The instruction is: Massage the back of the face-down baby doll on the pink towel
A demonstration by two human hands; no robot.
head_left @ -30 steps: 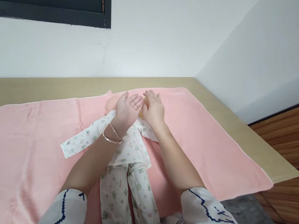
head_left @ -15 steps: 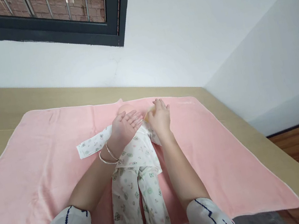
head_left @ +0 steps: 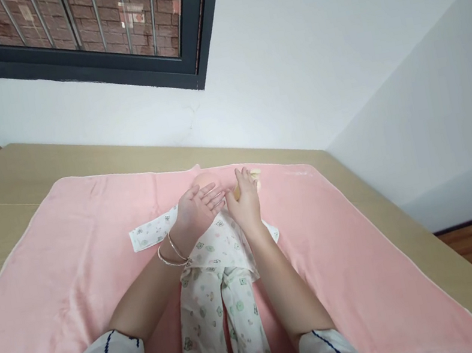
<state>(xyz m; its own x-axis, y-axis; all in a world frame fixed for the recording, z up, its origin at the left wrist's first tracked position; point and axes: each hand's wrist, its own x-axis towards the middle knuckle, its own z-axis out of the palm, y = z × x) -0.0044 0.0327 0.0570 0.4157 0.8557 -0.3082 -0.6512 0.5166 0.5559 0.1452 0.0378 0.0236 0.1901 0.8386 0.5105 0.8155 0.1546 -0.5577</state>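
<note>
Left hand [head_left: 193, 208] open flat, steadying doll [head_left: 221, 246] | right hand [head_left: 245, 202] closed round doll's arm [head_left: 254, 174] | pink towel [head_left: 72, 260] cushions, counter's [head_left: 11, 173] far edge

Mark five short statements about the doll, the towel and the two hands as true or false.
1. The doll lies on a pink towel. True.
2. The left hand is clenched in a fist. False: its fingers are stretched out open over the doll's chest.
3. The left wrist wears bracelets. True.
4. The towel is spread on the floor. False: it lies on a wooden table.
5. The right hand rests at the doll's feet. False: it is up by the doll's head, close beside the left hand.
</note>
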